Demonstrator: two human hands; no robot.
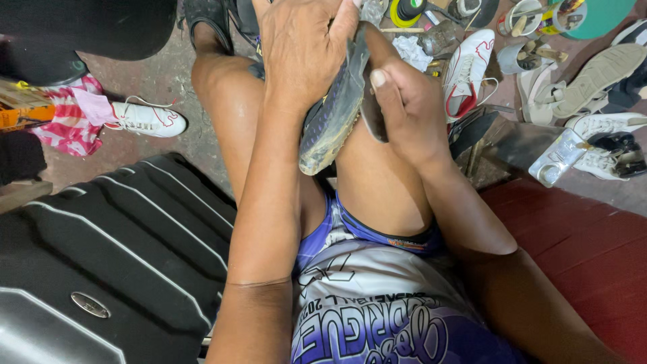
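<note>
The left hand (300,50) is closed around the upper part of a dark shoe (333,118), fingers wrapped over its top. The right hand (404,108) is also closed, pressing a dark flat piece (373,111) against the shoe's side, thumb up. The shoe is held above the bare knees, sole side worn and dusty with purple marks. At near left a black hard suitcase (114,256) stands close to the leg. Farther, on the floor, lie a white shoe (148,120) at left and a white and red shoe (468,67) at right.
</note>
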